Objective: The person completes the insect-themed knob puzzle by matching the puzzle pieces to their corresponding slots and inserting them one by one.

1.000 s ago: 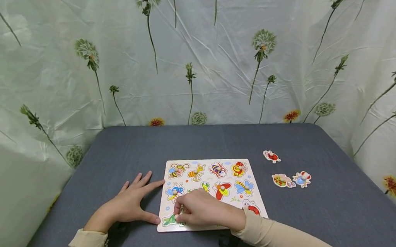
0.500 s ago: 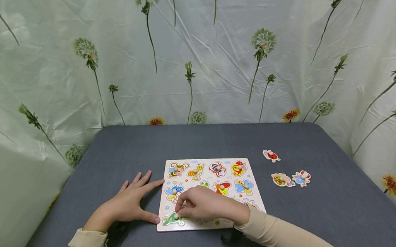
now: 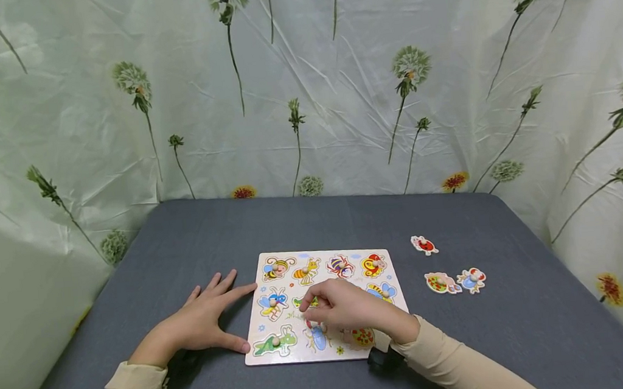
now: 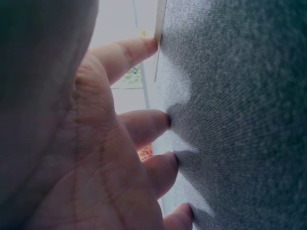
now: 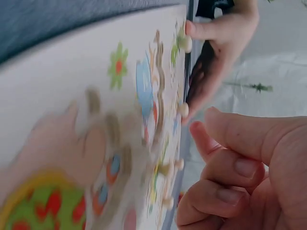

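A wooden peg puzzle board (image 3: 297, 357) with insect pictures lies on the table. My left hand (image 3: 203, 319) is spread flat beside its left edge, thumb and index fingertip touching that edge. In the left wrist view its other fingertips rest on the cloth. My right hand (image 3: 348, 307) hovers over the middle of the board, thumb and index finger apart with nothing between them. In the right wrist view the other fingers (image 5: 216, 191) curl loosely. The green grasshopper piece (image 3: 275, 341) sits in the lower left slot. Two knobless insect pictures, one blue-winged (image 3: 317, 337), show beneath the right hand.
Three loose knobbed pieces lie right of the board: a red ladybug (image 3: 424, 245), a spotted green and pink piece (image 3: 443, 282) and a blue-winged one (image 3: 472, 280). Dark grey cloth covers the table (image 3: 210, 227). A flower-print curtain (image 3: 347, 94) hangs behind.
My right hand has let go of the grasshopper piece's knob and moved up and to the right, uncovering that piece. The left hand has stayed at the board's edge.
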`<state>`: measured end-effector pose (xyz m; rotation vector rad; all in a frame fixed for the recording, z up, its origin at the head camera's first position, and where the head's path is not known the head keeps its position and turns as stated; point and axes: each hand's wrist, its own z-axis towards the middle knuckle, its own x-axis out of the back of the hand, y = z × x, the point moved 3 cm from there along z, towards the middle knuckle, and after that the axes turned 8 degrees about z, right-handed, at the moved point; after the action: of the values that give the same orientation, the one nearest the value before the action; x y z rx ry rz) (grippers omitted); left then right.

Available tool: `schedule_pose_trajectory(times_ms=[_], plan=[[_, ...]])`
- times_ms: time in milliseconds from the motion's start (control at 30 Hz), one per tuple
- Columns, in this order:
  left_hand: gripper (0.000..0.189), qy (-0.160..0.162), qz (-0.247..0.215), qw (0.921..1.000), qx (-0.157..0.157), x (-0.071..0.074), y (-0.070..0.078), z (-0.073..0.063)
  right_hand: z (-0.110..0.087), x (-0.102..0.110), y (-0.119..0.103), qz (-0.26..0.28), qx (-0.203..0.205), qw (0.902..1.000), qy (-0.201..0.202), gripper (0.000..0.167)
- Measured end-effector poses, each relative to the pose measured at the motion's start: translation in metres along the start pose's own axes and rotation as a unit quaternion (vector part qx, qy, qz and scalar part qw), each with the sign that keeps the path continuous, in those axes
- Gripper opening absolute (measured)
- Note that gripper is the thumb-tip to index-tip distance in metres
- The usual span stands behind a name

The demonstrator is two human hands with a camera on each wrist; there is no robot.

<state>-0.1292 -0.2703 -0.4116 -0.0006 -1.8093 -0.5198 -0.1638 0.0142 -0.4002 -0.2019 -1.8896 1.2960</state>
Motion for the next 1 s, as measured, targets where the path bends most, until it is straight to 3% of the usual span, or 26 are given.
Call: schedule_pose_trajectory(times_ms=[467, 1000], plan=[[0.116, 0.009, 0.009, 0.9999, -0.003, -0.001, -0.001, 0.001, -0.046, 0.049, 0.033, -0.010, -0.015, 0.9961, 0.086, 0.013], [0.115, 0.015, 0.009, 0.9998, -0.003, -0.002, 0.000, 0.001, -0.095, 0.094, 0.063, -0.023, -0.065, 0.9810, 0.181, 0.019]])
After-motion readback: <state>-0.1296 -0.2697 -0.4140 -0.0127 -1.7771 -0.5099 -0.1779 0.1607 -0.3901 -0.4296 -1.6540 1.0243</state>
